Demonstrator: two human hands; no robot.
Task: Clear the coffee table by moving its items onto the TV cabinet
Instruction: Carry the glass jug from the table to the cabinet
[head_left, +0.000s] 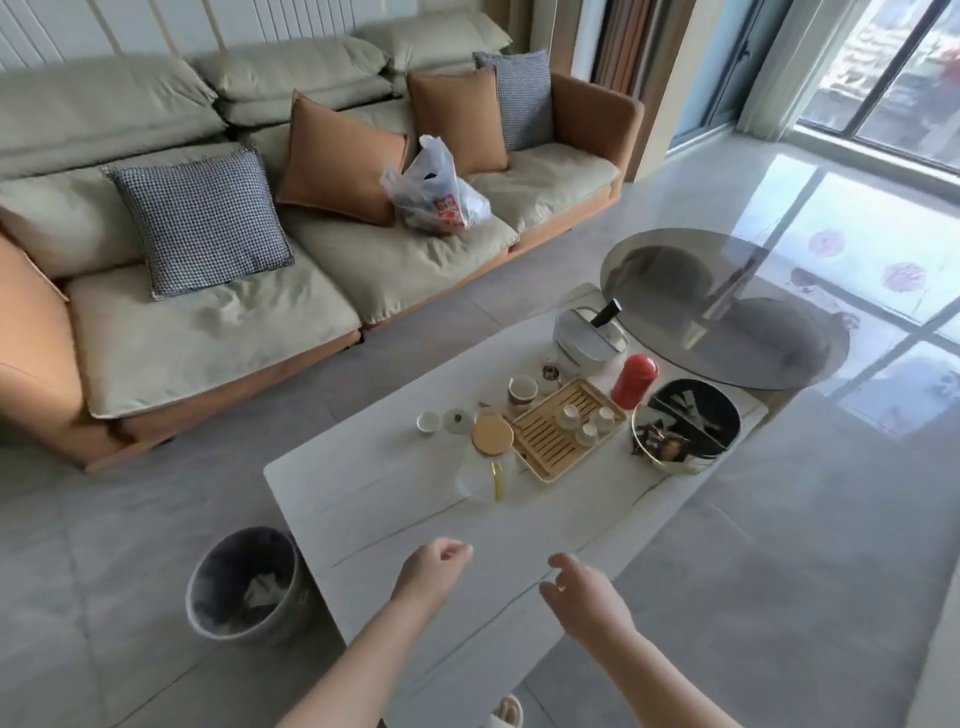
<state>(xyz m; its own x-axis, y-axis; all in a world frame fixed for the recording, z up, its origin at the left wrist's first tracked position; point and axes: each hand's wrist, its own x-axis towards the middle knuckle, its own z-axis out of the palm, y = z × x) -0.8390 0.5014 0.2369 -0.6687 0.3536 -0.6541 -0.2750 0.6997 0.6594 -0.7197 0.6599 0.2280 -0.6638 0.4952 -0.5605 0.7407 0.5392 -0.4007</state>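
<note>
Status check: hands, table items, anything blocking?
Left hand and right hand both empty, over the coffee table near end. Tea tray, red canister, snack tin still on it. Nothing blocking.

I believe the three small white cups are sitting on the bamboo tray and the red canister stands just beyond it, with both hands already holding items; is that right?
Not quite: in the head view both the left hand and right hand are empty, above the coffee table. The three white cups do sit on the bamboo tray, the red canister just beyond.

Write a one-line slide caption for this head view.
Both empty hands, left and right, hover over the white coffee table, its tea tray and red canister untouched.
</note>
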